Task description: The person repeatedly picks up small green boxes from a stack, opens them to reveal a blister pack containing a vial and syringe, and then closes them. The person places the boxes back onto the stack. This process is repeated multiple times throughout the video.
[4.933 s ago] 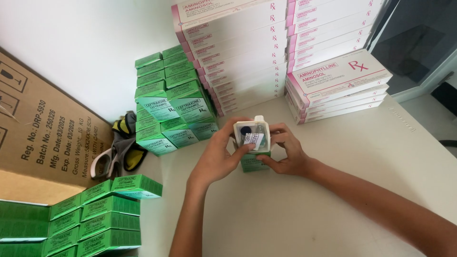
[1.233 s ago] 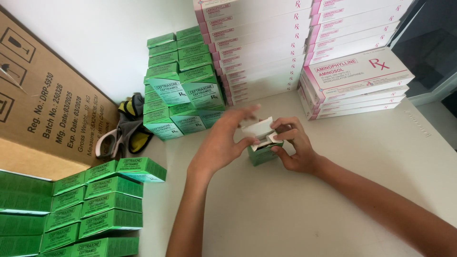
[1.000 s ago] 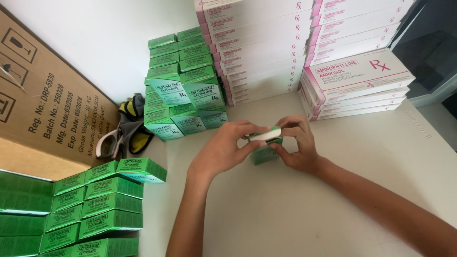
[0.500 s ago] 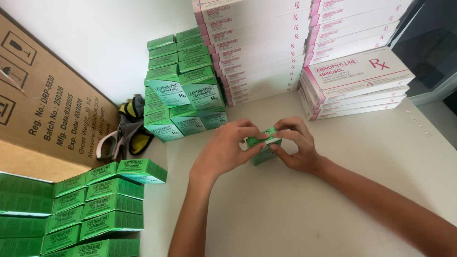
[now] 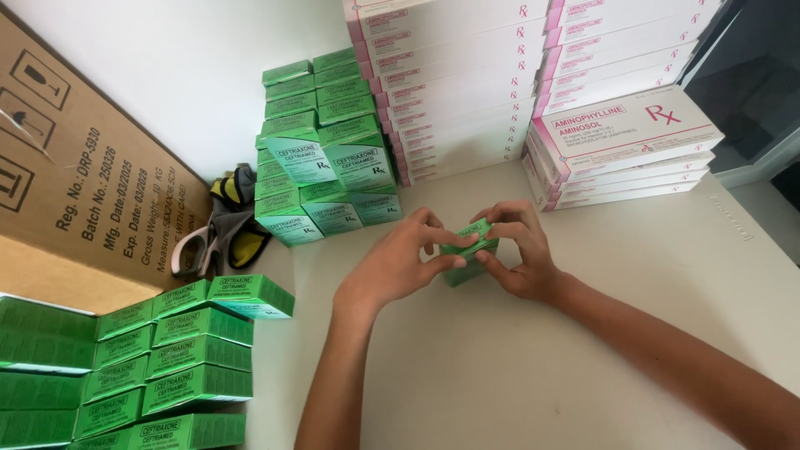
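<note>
Spreading under everything, the pale matte surface [image 5: 517, 367] carries the work. Far left of both grips leans a brown corrugated carton [image 5: 83, 192], rough and flat-sided. Beyond the fingertips rise stacks of long, flat white-and-pink cartons [image 5: 533, 75], smooth-faced and sharp-edged. Left of those, beyond the left hand, stands a pile of small glossy green boxes [image 5: 325, 158]; a second batch of green boxes [image 5: 167, 367] lies well out to the near left. Plastic-handled scissors [image 5: 221, 233] in grey and yellow rest between carton and pile.

Both hands meet on 1 small green box [image 5: 468, 254], standing upright on the surface between them. The left hand [image 5: 396, 267] pinches its near upper edge narrowly, thumb and forefinger closed on the cardboard; the right hand [image 5: 517, 250] grips the far side and presses the top.

1.2 s ago the box's white inner flaps stood open; now the green lid is folded down shut.
</note>
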